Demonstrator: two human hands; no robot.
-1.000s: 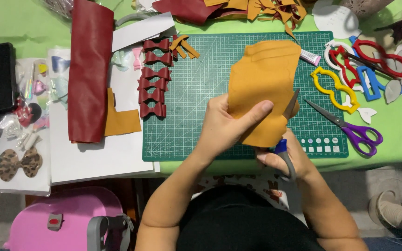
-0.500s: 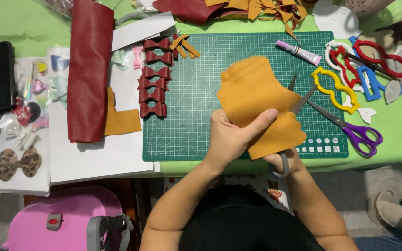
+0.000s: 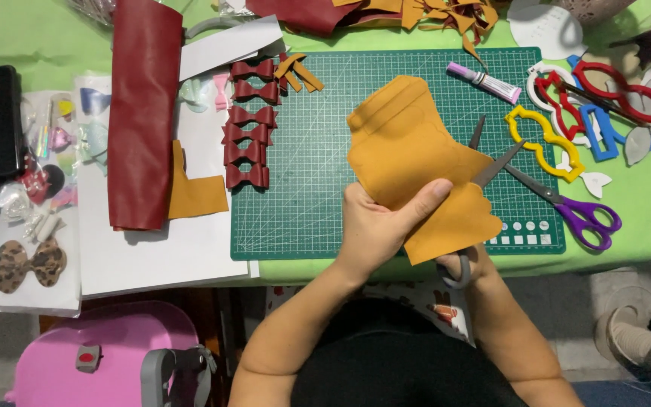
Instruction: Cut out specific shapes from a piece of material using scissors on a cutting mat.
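Craft workspace: cutting mat (image 3: 303, 151), leather bows (image 3: 249, 124).

Cutting mat (image 3: 303, 151) lies mid-table; leather sheet (image 3: 408, 158) is held above its right half, left hand (image 3: 378, 226) at the sheet's 7 o'clock, right hand (image 3: 465, 264) under its 5 o'clock edge holding scissors (image 3: 491, 169) whose blades emerge at 3 o'clock. A column of bows (image 3: 249, 124) sits on the mat's 9 o'clock edge, with the leather roll (image 3: 145, 113) further toward 9 o'clock on paper sheets (image 3: 160, 249). Glue tube (image 3: 484, 81) lies at the mat's 1 o'clock; spare scissors (image 3: 574, 211) and plastic templates (image 3: 589, 113) lie off the mat toward 3 o'clock.
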